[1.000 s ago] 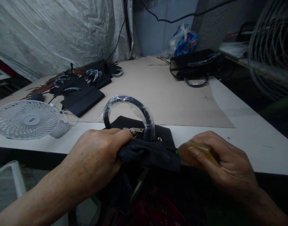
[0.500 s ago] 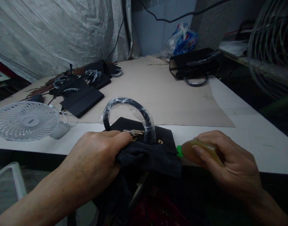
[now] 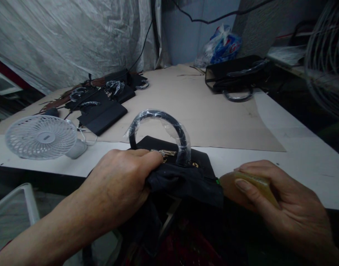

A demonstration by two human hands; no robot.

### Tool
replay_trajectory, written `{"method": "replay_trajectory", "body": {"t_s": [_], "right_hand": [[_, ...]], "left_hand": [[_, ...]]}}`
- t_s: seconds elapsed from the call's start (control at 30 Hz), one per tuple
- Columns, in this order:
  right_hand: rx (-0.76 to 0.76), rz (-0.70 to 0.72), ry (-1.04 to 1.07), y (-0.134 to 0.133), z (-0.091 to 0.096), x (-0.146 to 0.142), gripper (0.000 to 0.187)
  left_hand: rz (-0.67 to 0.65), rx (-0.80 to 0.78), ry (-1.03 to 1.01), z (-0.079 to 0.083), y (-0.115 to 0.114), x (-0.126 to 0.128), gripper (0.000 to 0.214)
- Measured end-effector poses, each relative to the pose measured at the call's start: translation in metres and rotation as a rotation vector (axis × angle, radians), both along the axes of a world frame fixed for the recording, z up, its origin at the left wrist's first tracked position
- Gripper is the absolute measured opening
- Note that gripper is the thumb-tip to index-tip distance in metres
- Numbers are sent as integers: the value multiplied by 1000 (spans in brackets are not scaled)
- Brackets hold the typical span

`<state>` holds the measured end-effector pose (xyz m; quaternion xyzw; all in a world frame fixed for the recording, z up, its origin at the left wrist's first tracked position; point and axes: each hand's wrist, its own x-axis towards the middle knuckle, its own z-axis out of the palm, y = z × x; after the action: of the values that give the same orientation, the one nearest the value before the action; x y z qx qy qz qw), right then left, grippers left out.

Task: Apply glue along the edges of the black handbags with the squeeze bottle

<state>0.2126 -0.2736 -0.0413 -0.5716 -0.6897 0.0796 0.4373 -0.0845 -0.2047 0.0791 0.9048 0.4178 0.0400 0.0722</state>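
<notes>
We have the left hand (image 3: 125, 181) clamped on the black bag (image 3: 203, 157), thumb on top near the gold metal clasp (image 3: 169, 152), grip narrow, dark loose fabric (image 3: 186, 183) bunched at the fingers. Fingers underneath are hidden from us. Bag sits at the near edge of the white table (image 3: 302, 170), between both hands, its plastic-wrapped handle (image 3: 180, 129) standing up in an arch, loose fabric hanging over the edge toward us.

Right hand (image 3: 282, 199) is wrapped round a squeeze bottle (image 3: 236, 190) of yellowish-brown contents, thumb pressed along its side, bottle tilted on its side. Its green tip (image 3: 217, 181) points left at the bag's right end, partly covered by fabric; we can't tell whether it touches.

Around: small white fan (image 3: 46, 137) left of the left hand, black bag pieces (image 3: 102, 114) beyond it on brown paper (image 3: 208, 118), second black bag (image 3: 233, 70) lying far right, knotted plastic bag (image 3: 226, 48) behind that one.
</notes>
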Motion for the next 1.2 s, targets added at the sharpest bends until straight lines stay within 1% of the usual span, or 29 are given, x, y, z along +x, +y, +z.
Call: {"method": "replay_trajectory", "body": {"t_s": [0.1, 0.27, 0.37, 0.5, 0.6, 0.7, 0.77, 0.83, 0.9, 0.97, 1.03, 1.13, 1.2], "right_hand": [[-18, 51, -3, 0, 3, -4, 21], [-8, 82, -23, -2, 6, -6, 20], [-10, 87, -13, -8, -1, -3, 16], [1, 77, -15, -17, -12, 0, 17], [-2, 85, 19, -19, -15, 1, 17], [6, 67, -5, -17, -14, 1, 20], [-22, 52, -21, -14, -14, 2, 21], [-36, 50, -65, -11, -15, 2, 21], [-16, 37, -113, -8, -18, 3, 21], [3, -1, -114, -6, -21, 5, 22], [-8, 0, -94, -5, -22, 6, 23], [-39, 36, -68, -2, -18, 5, 24], [-54, 15, -72, 1, -12, 4, 25]], "left_hand": [[-1, 36, -8, 3, -2, 3, 19], [-2, 43, 17, 5, -2, 6, 20], [-2, 34, 11, 5, -1, 7, 18], [2, 3, 14, 5, -1, 9, 18], [12, -14, 55, 8, -1, 11, 17], [30, -39, 101, 11, 0, 14, 15], [39, -48, 127, 13, 0, 16, 15], [41, -62, 141, 14, 0, 17, 16], [42, -72, 142, 14, 1, 17, 17], [40, -74, 141, 13, 1, 17, 18], [40, -73, 141, 14, 0, 16, 20], [48, -84, 141, 15, 0, 16, 22], [48, -93, 142, 16, 0, 16, 23]]}}
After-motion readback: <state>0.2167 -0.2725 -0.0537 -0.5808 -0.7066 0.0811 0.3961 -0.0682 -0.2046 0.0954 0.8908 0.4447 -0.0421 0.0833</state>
